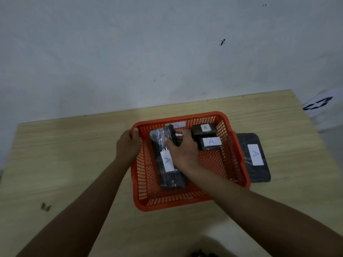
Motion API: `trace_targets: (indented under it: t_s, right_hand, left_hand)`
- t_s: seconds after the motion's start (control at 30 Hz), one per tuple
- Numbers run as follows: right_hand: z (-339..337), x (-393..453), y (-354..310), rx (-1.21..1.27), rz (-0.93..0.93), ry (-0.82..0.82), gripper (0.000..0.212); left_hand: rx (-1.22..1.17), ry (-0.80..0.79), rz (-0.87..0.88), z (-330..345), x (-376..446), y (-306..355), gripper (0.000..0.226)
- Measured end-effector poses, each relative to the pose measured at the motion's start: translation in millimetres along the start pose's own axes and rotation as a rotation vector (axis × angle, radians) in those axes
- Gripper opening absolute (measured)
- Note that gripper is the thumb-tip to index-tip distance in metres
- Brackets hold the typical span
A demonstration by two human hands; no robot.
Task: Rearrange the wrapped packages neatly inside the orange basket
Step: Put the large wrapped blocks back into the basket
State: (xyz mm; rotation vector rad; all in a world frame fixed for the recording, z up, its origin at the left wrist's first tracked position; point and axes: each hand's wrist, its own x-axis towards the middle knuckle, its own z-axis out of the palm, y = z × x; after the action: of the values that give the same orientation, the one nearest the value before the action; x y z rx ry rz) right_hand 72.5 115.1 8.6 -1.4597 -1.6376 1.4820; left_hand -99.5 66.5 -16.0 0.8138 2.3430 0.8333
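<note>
The right hand [181, 151] pinches a small upright package [173, 135] above the long package [167, 160] (long axis front-to-back) in the orange basket [239, 154], while the left hand [128, 145] clasps its far-left rim.

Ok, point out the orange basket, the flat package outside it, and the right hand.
orange basket [172, 205]: head view, near rim.
flat package [246, 140]: head view, dark wrapping above its label.
right hand [182, 154]: head view, back of hand.

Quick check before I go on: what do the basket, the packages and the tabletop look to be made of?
Orange basket: looks like moulded plastic, matte, with lattice walls and floor.
Long package in the basket: dark block under glossy clear film, judging by the crinkled glare; its white label looks like paper.
Tabletop: light wood-grain surface, either laminate or veneer.
</note>
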Motion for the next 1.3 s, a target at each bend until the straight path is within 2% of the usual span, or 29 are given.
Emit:
trace_targets:
  t_s: [0.1,0.27,0.4,0.67,0.77,0.97,1.13,1.23,1.3]
  right_hand:
    - [19,-4,8,-0.010,0.039,-0.002,0.023]
    - [40,-8,12,-0.085,-0.035,0.023,0.016]
    - [49,-10,17,-0.190,-0.030,0.010,0.033]
    - [41,-29,40,-0.638,-0.312,-0.243,0.060]
    - [40,-29,49,-0.783,-0.296,-0.299,0.067]
    - [41,-18,52,-0.773,-0.350,-0.246,0.046]
    - [40,-14,48,-0.768,-0.377,-0.253,0.049]
    - [26,-18,37,-0.743,-0.460,-0.228,0.042]
    - [10,-22,29,-0.719,-0.523,-0.138,0.037]
  left_hand:
    - [-0.042,0.000,-0.043,2,-8,-5,0.053]
    - [-0.058,0.072,-0.026,8,-16,-6,0.053]
    - [-0.042,0.101,-0.018,9,-16,-8,0.050]
    - [-0.036,0.123,-0.005,12,-16,-10,0.048]
    - [-0.033,0.123,-0.016,12,-15,-11,0.049]
    - [-0.041,0.126,-0.043,14,-15,-11,0.047]
    - [-0.006,0.145,-0.030,14,-17,-8,0.042]
    - [0.018,0.157,0.023,12,-22,-3,0.037]
    - [0.102,0.152,0.097,12,-26,3,0.038]
